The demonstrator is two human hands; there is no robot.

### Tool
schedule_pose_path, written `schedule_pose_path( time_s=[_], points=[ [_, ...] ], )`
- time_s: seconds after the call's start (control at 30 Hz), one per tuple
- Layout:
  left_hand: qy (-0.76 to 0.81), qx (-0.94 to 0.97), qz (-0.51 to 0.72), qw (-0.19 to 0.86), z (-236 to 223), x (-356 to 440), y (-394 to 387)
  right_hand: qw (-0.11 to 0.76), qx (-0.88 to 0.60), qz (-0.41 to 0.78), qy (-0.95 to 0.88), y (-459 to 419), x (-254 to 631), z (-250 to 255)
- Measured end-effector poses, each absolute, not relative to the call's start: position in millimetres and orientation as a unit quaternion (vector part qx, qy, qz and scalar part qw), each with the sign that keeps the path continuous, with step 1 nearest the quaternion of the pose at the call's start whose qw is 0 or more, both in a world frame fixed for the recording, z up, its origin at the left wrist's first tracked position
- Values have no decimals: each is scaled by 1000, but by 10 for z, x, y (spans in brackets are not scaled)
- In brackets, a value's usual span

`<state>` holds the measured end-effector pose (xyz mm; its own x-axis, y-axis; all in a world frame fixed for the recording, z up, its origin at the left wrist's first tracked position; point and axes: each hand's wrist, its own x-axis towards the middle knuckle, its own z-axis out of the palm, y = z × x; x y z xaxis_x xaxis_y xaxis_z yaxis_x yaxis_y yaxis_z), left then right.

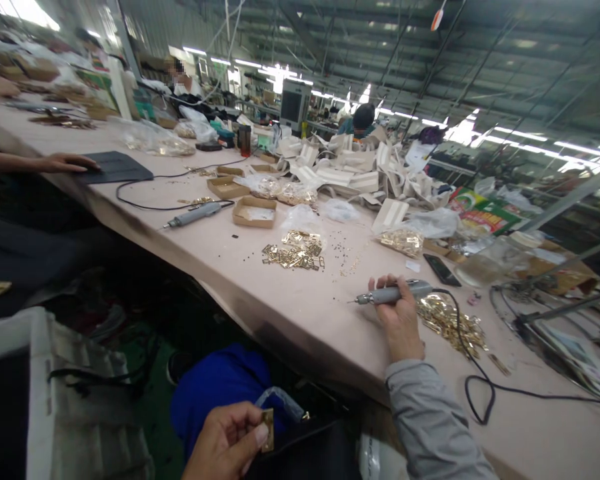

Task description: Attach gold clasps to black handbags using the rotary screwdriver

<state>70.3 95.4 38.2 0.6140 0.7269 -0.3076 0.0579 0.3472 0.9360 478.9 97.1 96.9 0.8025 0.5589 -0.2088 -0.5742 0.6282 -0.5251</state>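
Observation:
My right hand [400, 320] is wrapped around a grey electric screwdriver [393, 293], its thin bit pointing left just over the table. Low in the view, my left hand [235, 440] pinches a small flat gold metal plate [268, 430] between thumb and fingers, above dark material [310, 453] at my lap. Tiny dark screws [341, 248] lie scattered left of and beyond the screwdriver tip. A heap of gold rectangular metal fittings [295, 252] lies farther back. Another pile of gold fittings [453, 323] sits right beside my right wrist, with the screwdriver's black cord across it.
A second grey electric screwdriver [195, 215] rests near the table edge by a small cardboard box [254, 212]. Strap pieces [350, 177] are heaped at the back. A phone [441, 269] lies at right. A co-worker's hand [67, 163] touches a dark flat piece [113, 167]. A white crate [80, 400] stands below.

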Motion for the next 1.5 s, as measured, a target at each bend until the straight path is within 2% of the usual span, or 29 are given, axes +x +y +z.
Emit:
schedule_pose_path(
  time_s=[0.3, 0.43, 0.57, 0.9, 1.5],
  points=[
    [422, 448, 261, 743, 459, 954, 815, 860, -361, 341, -118, 332, 3625, 1396],
    [440, 423, 270, 744, 431, 1041, 700, 831, -386, 381, -124, 132, 3049, 1437],
    [442, 426, 269, 742, 419, 1037, 641, 807, -425, 366, -188, 62, 2717, 1398],
    [443, 431, 268, 739, 386, 1035, 642, 780, -446, 358, -252, 106, 2570, 1311],
    [451, 426, 262, 740, 424, 1031, 666, 775, -440, 371, -261, 151, 2527, 1220]
  ],
)
